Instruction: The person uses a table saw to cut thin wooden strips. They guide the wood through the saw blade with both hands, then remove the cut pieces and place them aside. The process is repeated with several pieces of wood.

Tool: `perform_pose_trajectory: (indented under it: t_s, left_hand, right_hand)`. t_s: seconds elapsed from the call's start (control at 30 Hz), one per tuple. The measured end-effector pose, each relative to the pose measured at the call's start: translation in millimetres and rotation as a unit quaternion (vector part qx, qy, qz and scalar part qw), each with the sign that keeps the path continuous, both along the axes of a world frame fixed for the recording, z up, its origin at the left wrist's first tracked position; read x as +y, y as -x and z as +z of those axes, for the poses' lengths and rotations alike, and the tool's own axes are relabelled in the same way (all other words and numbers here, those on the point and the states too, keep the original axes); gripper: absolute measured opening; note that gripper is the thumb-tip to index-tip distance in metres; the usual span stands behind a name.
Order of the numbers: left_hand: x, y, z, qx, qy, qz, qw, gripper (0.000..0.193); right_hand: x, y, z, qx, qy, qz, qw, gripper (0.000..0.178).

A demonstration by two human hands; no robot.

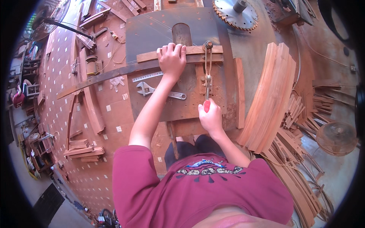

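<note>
Sawdusty workshop, strip at the clamp

Brick-coloured floor (114,102) and stacked planks (270,95) surround a dark metal table (152,34), with a toothed saw blade (235,13) standing just beyond its far right corner. Across the table lies the strip (148,56), set along a long, dark, curved bar (102,77) that runs well out past the left edge.

The person's left hand (172,60) bends over the strip, fingers bunched side by side; how tightly the thumb pinches is hard to tell. The right hand (211,116) is wrapped round the red grip (207,106) of a clamp (208,81), whose bolt end stands over the strip's right end.

Securing or freeing the strip seems to be the step in hand; a single frame cannot settle which. Either way, the next move probably calls for a steady left hand while the right works the lever.

The strip looks reddish brown, narrow and gently bowed. A wrench (161,92) lies nearer the person.
</note>
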State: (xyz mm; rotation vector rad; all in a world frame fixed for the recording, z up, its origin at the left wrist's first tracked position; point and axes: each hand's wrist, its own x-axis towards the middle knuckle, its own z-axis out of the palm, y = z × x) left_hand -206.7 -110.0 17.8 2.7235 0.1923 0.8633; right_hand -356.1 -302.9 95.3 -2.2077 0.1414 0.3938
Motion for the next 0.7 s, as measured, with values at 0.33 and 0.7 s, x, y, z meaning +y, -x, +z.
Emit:
perform_pose_trajectory:
  t_s: [0.33,0.7]
  left_hand:
    - [36.0,-102.3,-15.2,-0.03,-0.023,0.013,0.999,0.026]
    - [80.3,-233.6,-21.1,-0.029,-0.04,0.038,0.998,0.034]
  right_hand:
    - [34.0,-95.0,-10.3,-0.032,-0.039,-0.018,0.999,0.023]
    - [76.8,-223.4,-20.6,-0.052,-0.057,-0.034,0.996,0.022]
